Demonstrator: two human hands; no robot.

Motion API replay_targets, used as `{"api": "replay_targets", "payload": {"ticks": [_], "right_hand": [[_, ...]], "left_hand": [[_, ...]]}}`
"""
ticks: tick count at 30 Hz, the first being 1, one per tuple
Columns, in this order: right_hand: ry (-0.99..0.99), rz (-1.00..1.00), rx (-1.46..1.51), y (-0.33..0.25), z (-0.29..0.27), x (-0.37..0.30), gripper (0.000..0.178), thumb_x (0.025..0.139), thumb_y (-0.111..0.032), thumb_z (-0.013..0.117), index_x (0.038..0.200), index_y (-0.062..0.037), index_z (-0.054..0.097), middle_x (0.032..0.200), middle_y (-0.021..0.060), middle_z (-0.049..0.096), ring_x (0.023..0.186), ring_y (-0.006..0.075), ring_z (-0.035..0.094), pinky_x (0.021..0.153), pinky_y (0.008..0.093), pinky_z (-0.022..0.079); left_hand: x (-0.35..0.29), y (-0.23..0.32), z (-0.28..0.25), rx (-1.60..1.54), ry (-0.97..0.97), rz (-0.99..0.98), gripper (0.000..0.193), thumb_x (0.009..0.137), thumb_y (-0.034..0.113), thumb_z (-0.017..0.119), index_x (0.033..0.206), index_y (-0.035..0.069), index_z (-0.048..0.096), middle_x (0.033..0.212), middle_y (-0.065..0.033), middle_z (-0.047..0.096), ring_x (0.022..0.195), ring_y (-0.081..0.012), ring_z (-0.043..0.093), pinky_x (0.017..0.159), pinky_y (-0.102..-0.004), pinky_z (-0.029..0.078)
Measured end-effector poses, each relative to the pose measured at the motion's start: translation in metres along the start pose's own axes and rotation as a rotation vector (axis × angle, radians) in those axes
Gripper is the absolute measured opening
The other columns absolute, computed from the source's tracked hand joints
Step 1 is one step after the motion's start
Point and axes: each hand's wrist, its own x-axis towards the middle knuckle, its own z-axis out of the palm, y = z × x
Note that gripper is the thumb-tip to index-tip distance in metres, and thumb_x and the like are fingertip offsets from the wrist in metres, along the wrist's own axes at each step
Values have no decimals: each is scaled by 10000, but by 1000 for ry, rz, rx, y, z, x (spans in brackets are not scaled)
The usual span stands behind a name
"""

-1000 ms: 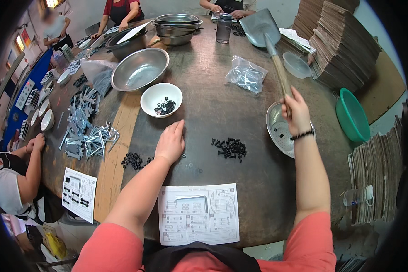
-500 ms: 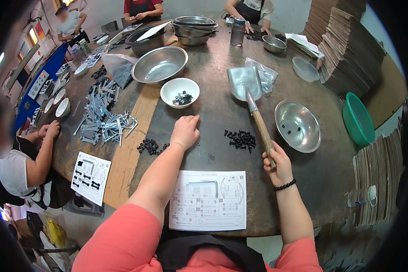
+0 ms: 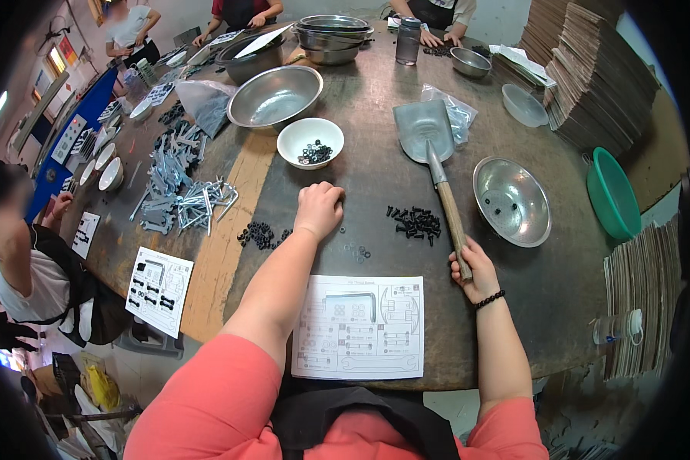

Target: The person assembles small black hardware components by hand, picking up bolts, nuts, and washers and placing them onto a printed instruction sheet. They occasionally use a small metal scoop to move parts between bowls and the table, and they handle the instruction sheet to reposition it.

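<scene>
My right hand (image 3: pixel 475 270) is wrapped round the wooden handle of a small metal shovel (image 3: pixel 451 211). The shovel's broad blade lies farther up the table, beside a clear plastic bag (image 3: pixel 458 115). Over the table, just below a white bowl (image 3: pixel 290 149) of dark nuts or washers, my left hand (image 3: pixel 320 208) is closed with its fingers curled down; what they hold, if anything, is hidden. A few loose washers (image 3: pixel 358 251) lie to the right of that hand. Black screws (image 3: pixel 418 223) form a pile between my hands, and black nuts (image 3: pixel 259 234) are heaped beside my left forearm.
A printed parts sheet (image 3: pixel 358 364) lies before me. Steel basins (image 3: pixel 277 80) stand beyond the bowl; another steel bowl (image 3: pixel 514 228) holds a few nuts. Wrenches and hex keys (image 3: pixel 180 180) are heaped at left. A green basin (image 3: pixel 615 195) and cardboard stacks (image 3: pixel 602 69) are at right. Co-workers surround the table.
My left hand's fingers have curled in more. Loose washers now show clearly where a faint blur was. The view has shifted slightly; my right hand keeps its hold on the shovel.
</scene>
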Motion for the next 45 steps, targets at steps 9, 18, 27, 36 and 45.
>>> {"api": "replay_targets", "payload": {"ticks": [9,18,27,36,45], "right_hand": [[-60,-34,-12,8,-6,6,521,930,-128,488,1399,-47,276,871,86,575,664,121,569,573,245,501],[-54,-65,-72,11,-3,4,602,902,-92,532,1422,-35,233,875,78,585,670,106,573,588,236,502],[-45,-81,-122,11,1,6,672,880,-57,549,1435,-13,174,859,96,582,660,116,572,580,244,502],[-55,-78,-82,12,-3,6,629,892,-64,535,1426,-22,205,856,94,577,671,124,568,592,255,499],[-57,-78,-85,11,-3,5,614,893,-63,531,1422,-27,221,866,97,579,676,123,568,595,254,501]], "left_hand": [[1,1,-3,-1,-5,4,98,756,143,608,830,128,668,855,-61,590,868,-268,559,798,-405,429],[1,5,-6,-17,-41,-27,103,761,145,604,838,115,666,870,-70,586,890,-268,549,821,-399,430],[1,2,-4,-52,10,-3,88,736,122,625,817,102,656,859,-81,580,863,-295,547,783,-410,444],[0,3,-3,-31,-2,-12,78,743,140,617,809,113,648,852,-69,574,870,-274,544,798,-400,436],[1,4,-3,-33,4,-7,86,736,129,618,813,109,650,837,-76,569,850,-293,543,767,-409,438]]}}
